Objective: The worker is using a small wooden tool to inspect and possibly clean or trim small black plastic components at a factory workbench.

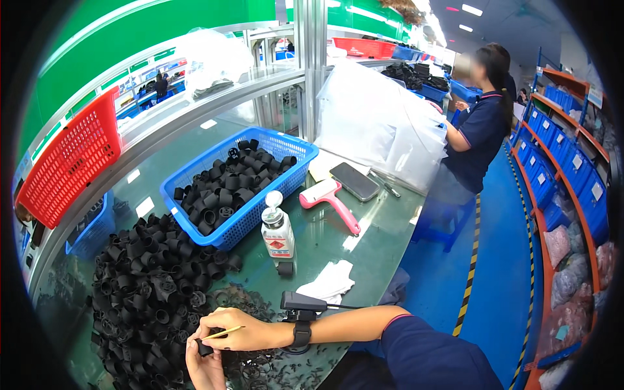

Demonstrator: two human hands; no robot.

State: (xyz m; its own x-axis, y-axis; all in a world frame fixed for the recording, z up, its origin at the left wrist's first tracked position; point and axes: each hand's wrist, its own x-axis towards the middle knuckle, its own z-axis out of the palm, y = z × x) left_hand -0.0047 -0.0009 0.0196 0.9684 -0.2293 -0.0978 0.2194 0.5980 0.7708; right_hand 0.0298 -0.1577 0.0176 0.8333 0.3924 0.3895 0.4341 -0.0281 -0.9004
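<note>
Navy fabric sleeve nearest, our right hand grasps a slender yellow tool over the small black plastic part pinched in our left hand.
We judge the step in hand to be working that part's edge, at the near left beside a large heap of black plastic cylinders; the next move seems to call for a steady left pinch and a light stroke. Dark curled scraps litter the glossy green tabletop near our right wrist. Farther off we see a white bottle, a blue perforated plastic basket full of similar cylinders, and a pink-handled roller. At the far right, a co-worker in a dark shirt sits, with orange shelves of blue bins across the blue floor.
</note>
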